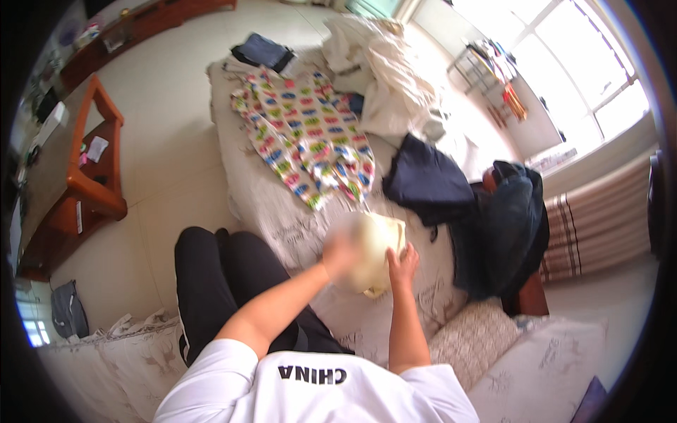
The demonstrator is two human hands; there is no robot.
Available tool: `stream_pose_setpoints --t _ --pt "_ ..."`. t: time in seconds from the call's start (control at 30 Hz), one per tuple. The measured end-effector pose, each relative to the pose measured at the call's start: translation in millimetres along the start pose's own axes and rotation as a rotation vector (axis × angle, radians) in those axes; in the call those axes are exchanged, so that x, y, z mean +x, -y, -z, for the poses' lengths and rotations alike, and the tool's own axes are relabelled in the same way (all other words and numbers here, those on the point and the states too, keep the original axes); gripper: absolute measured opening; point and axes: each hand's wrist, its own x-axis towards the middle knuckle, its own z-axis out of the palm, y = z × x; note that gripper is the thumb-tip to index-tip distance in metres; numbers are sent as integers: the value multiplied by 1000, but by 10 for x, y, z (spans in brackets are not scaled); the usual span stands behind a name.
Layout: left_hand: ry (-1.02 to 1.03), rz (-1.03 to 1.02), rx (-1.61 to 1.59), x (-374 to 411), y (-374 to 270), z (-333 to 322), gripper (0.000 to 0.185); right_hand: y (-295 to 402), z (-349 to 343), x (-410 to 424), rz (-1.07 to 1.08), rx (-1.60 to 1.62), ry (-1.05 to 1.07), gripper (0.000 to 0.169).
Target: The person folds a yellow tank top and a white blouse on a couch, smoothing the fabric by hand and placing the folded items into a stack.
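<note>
A pale yellow cloth item [374,259], possibly a folded garment, lies between my two hands above the sofa seat. My left hand [341,256] is at its left side, with the fingers lost in a blurred patch. My right hand [403,264] holds the right edge, its thumb on top. Beyond the yellow cloth, a white garment with a colourful repeated print [312,132] is spread out on the seat. Folded dark navy clothing [431,177] sits to the right of it.
Dark jeans [497,227] hang over the sofa's wooden arm at right. White crumpled fabric [394,74] and folded dark blue clothing [263,52] lie at the seat's far end. A patterned cushion [473,341] is near my right elbow. A wooden coffee table [98,198] stands left.
</note>
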Motion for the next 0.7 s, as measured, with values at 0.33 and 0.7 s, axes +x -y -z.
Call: stream_pose_setpoints --t 0.33,0.7 --pt "218 355 -14 300 -259 -186 52 -226 -135 19 -67 170 -44 54" --pt "106 686 -258 292 -573 -535 94 -480 -389 -21 595 -565 -134 41"
